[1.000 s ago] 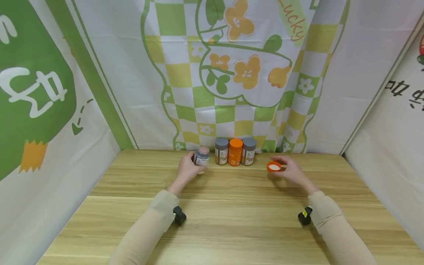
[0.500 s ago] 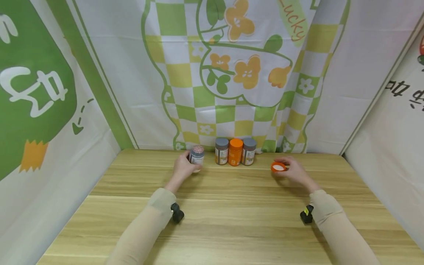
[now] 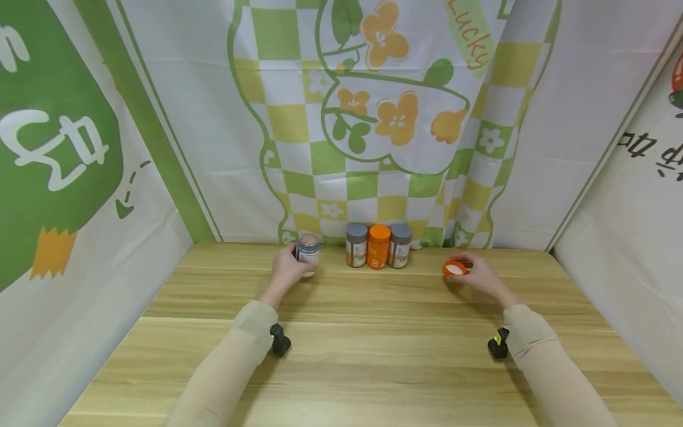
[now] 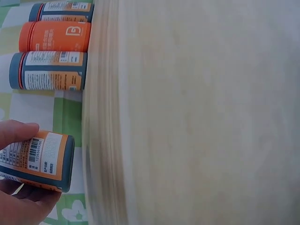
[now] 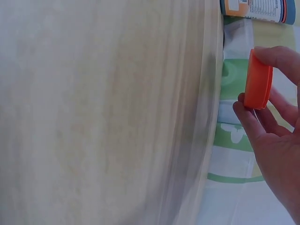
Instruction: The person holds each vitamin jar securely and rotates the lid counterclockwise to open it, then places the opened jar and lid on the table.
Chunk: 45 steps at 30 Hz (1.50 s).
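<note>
My left hand (image 3: 288, 270) grips an uncapped jar (image 3: 308, 255) at the back left of the table. Its top looks pinkish and mottled, and the left wrist view shows an orange label with a barcode on the jar (image 4: 40, 161). Thumb and fingers wrap its sides. At the back right, my right hand (image 3: 480, 276) pinches an orange lid (image 3: 455, 269) by its rim, its white inside turned up and toward the head camera. In the right wrist view the lid (image 5: 258, 80) is seen edge-on between thumb and fingertips.
Between the hands, three capped jars stand side by side against the cloth: a grey-lidded jar (image 3: 356, 246), an orange jar (image 3: 379, 247) and another grey-lidded jar (image 3: 399, 247). A patterned cloth (image 3: 395, 196) hangs behind the wooden table (image 3: 384, 356).
My left hand has moved left with the jar, away from the row. The right hand has shifted a little to the right with the lid. The three standing jars have stayed put.
</note>
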{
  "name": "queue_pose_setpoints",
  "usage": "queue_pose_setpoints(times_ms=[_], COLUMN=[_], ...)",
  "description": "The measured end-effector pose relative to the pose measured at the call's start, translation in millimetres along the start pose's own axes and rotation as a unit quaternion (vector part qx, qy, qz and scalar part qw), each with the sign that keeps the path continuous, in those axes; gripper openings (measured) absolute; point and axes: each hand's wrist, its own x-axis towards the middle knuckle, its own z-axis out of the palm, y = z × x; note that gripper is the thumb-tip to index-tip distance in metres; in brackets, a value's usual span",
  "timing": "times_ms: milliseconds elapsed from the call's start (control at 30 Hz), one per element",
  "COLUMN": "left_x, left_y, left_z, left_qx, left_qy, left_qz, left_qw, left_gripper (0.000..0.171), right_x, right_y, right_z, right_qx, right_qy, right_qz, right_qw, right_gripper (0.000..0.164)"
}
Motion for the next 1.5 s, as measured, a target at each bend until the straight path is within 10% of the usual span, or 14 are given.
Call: queue_pose_setpoints(times_ms=[1500], left_x=[12.9], left_y=[-23.2], left_z=[-19.9], left_qx=[-0.012], left_qy=[-0.005], left_qz=[-0.051], left_qw=[0.9986], left_gripper=[0.059], right_x=[-12], right_y=[26], right_z=[-21], right_qx=[-0.041], right_qy=[0.026], right_qz=[0.067], right_qw=[0.997], right_gripper=[0.059])
